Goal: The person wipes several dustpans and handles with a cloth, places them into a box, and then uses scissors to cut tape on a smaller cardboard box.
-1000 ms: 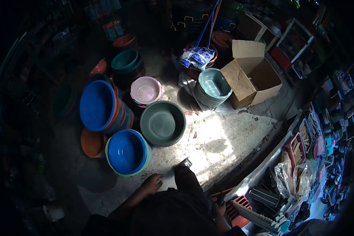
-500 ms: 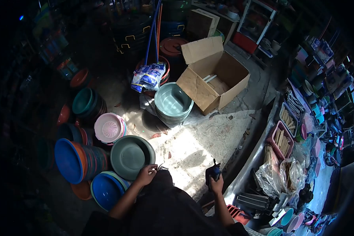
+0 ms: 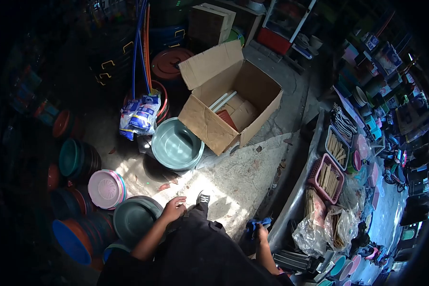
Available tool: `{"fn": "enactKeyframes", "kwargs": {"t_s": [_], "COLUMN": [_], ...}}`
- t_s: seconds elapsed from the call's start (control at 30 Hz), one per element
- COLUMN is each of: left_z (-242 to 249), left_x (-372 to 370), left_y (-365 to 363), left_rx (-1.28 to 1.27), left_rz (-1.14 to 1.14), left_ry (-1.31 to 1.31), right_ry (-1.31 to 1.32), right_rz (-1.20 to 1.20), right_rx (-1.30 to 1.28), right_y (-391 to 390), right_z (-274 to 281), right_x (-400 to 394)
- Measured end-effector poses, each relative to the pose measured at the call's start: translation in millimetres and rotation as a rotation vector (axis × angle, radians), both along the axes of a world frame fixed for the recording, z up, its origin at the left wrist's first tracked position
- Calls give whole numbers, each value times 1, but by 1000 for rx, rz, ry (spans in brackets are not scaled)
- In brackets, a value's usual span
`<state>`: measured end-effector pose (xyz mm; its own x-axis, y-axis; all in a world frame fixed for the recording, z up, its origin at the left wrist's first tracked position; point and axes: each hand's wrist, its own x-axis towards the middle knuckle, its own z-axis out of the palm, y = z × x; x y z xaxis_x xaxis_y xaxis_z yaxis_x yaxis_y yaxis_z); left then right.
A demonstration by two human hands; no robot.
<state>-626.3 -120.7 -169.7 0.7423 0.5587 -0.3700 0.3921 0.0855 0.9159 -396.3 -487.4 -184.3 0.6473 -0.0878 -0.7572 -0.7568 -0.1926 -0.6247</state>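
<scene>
My left hand (image 3: 174, 209) hovers in front of my dark clothing, above the sunlit floor. Its fingers are loosely bent and apart, with nothing visible between them. Beside it on the left stands a stack of grey-green basins (image 3: 134, 220). Low on the right, my right hand (image 3: 262, 233) is closed around a dark blue and black object (image 3: 253, 229), whose kind I cannot make out. Ahead stands an open cardboard box (image 3: 260, 119), flaps up, with white bars and a reddish-brown piece inside. A pale green stack of basins (image 3: 176, 145) touches its left side.
Pink basins (image 3: 105, 189) and blue basins (image 3: 71, 242) stand at the left. Blue packets (image 3: 140, 117) lie by upright poles (image 3: 139, 52). Along the right runs a stall with a pink basket (image 3: 326, 178) of wooden sticks and plastic bags (image 3: 314, 231). My shoe (image 3: 203, 198) is on the floor.
The view has shifted forward and right, so the box looks nearer and its contents show more. A shoe has come into sight. The object in my right hand has turned and shows brighter blue.
</scene>
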Motion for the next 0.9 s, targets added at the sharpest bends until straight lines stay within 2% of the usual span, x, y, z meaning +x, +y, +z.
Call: {"fn": "enactKeyframes", "kwargs": {"t_s": [0.03, 0.07, 0.13, 0.17, 0.23, 0.33, 0.4, 0.47, 0.57, 0.67, 0.73, 0.8, 0.87, 0.9], "left_z": [21, 11, 20, 23, 32, 32, 33, 36, 17, 16, 21, 16, 11, 10], "left_x": [26, 46, 85, 102, 135, 181, 210, 234, 270, 315, 346, 373, 399, 412], "left_y": [13, 24, 46, 56, 68, 77, 81, 79, 73, 60, 49, 36, 27, 24], "left_rx": [-42, 20, -53, 87, 69, -6, -53, -24, 95, 86, 56, 57, 78, 54], "left_rz": [-9, -26, -30, -91, -99, -94, -92, -97, -90, -38, 0, 66, 90, 130], "left_ry": [59, 33, 94, 39, 14, -26, 89, 93, 4, 39, 95, 58, 56, 42], "right_ry": [82, 77, 111, 118, 105, -9, -48, -18, 17, 14, 42, 135, 51, -28], "right_rz": [-93, -102, -140, -144, -248, -175, -201, -221, -100, -69, 12, 123, 98, 170], "right_rx": [-4, -33, -143, -152, 6, 76, 54, -15, 31, 53, 14, 152, 47, -6], "right_y": [-5, -23, -20, -19, -18, -10, 7, 19, 19, 13, 21, 32, 44, 46], "right_z": [-6, -45, -21, -14, -19, -13, -3, 6, -4, -37, -21, 2, -9, -11], "right_x": [11, 27, 56, 66, 89, 117, 137, 166, 224, 289, 341, 388, 434, 461]}}
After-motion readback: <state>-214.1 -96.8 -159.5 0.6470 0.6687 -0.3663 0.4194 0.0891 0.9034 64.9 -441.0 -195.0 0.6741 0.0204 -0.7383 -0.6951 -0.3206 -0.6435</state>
